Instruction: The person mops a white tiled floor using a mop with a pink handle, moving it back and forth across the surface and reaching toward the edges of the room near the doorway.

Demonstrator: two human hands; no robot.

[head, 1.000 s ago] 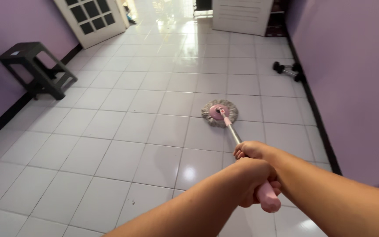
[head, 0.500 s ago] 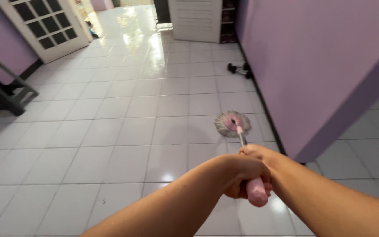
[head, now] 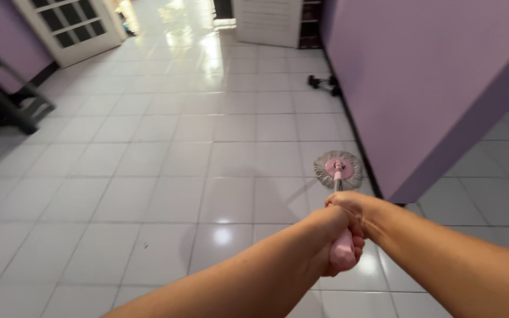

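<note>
Mop handle sits clamped in our fists: left hand wrapped nearer its pink end, right hand just beyond, the head on tiles farther out.

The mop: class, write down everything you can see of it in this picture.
The mop has a round head of grey fringe with a pink disc at its centre, lying flat on the white tiled floor close to the purple wall's corner. A thin metal shaft rises to a pink grip. The left hand and right hand both clasp it.
</note>
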